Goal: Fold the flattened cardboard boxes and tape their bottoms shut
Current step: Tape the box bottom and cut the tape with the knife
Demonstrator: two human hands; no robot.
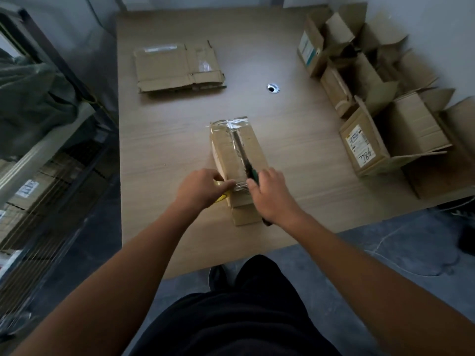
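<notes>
While our left hand reaches to the near end of the cardboard box, our right hand closes around the green handles of the scissors, whose blades lie pointing away from us along the box's upper face. That box sits folded up in the middle of the wooden table, long side running away from us, and a strip of clear tape runs down its centre seam and wraps over the far edge. Our left fingers rest on the near end of the tape at the box's edge; we cannot tell whether they pinch it or only press it down. A yellow object peeks out from under that hand, touching the box's near left corner, and whether we hold it is not clear. Far left on the table lies a stack of flattened boxes. Along the right edge stand several folded boxes with their top flaps open, some bearing white labels. A round metal cable hole sits in the tabletop between the two groups.
</notes>
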